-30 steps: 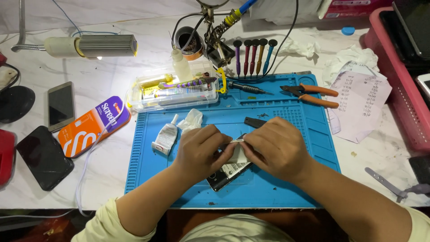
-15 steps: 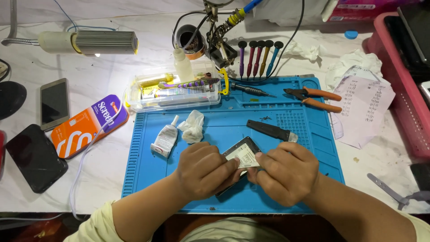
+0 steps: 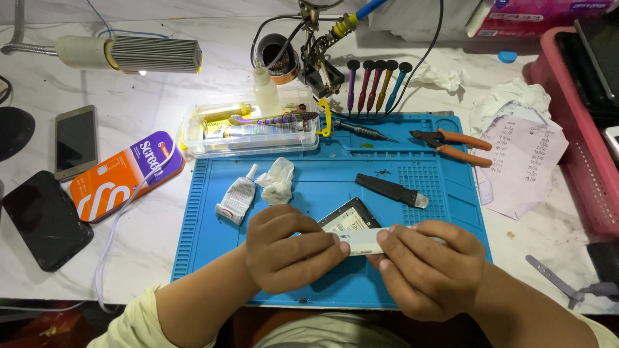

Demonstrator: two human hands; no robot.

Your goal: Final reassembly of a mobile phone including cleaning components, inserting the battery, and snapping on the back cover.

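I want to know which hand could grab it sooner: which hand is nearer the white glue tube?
Left. The left hand is just right of and below the glue tube on the blue mat; the right hand is farther right, beyond the left.

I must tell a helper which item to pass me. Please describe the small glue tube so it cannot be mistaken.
Find the blue work mat. On its left part, just above the left hand, lies a white squeeze tube with a pointed nozzle. Beside it is a crumpled white tissue, which is soft and shapeless; the tube is flat and smooth.
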